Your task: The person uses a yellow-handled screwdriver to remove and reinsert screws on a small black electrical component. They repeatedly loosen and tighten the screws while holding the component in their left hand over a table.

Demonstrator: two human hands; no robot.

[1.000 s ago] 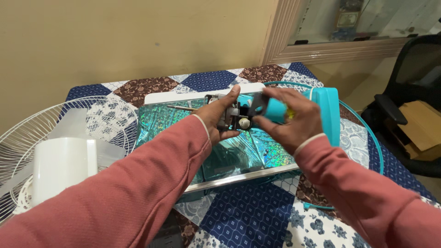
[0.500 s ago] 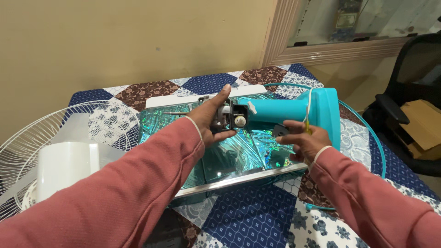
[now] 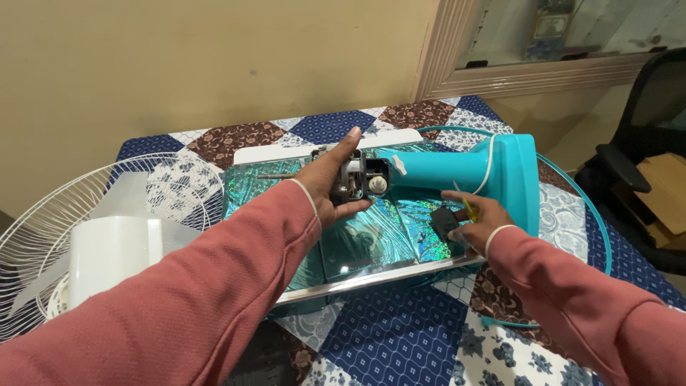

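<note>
A teal fan stand (image 3: 471, 171) lies on its side on a shiny holographic tray (image 3: 371, 243). At its left end sits the bare fan motor (image 3: 361, 180) with its shaft pointing left. My left hand (image 3: 330, 182) wraps around the motor from the near side and holds it. My right hand (image 3: 475, 221) rests low beside the stand's base, pinching a small black part (image 3: 444, 221) and a thin yellow-handled tool (image 3: 468, 209). Both sleeves are pink-red.
A white wire fan grille (image 3: 86, 214) and a white fan blade (image 3: 114, 254) lie at the left. A teal ring (image 3: 600, 229) curves around the stand's base on the patchwork tablecloth (image 3: 400, 336). A black chair (image 3: 643, 143) with a cardboard box stands at right.
My right hand has let go of the teal neck and dropped toward me, now holding the black part and tool. The left hand has stayed on the motor.
</note>
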